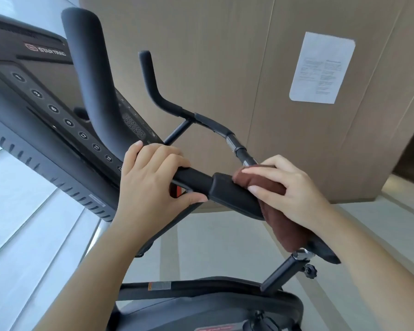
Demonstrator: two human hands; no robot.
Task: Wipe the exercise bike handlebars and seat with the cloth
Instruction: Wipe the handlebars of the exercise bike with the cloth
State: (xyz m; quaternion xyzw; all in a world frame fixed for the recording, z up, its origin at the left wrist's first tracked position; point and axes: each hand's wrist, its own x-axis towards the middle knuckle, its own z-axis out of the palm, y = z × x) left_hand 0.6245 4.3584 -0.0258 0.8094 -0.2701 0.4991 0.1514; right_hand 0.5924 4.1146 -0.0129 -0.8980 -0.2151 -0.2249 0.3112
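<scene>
Fingers [261, 172] of the right hand [289, 194] curl round the brown cloth [289, 232] on the handlebar [194, 176]. The handlebar runs left toward the left hand [151, 180], which grips it. The seat [325, 253], maybe, hides under the right arm.

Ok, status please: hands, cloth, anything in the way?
Left hand grips handlebar. Right hand holds brown cloth on its pad. No obstruction visible.

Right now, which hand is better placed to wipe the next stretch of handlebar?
The right. The right hand holds the brown cloth against the padded handlebar, so it likely only needs to slide along. The left hand grips the bar with no cloth, steadying it.
</scene>
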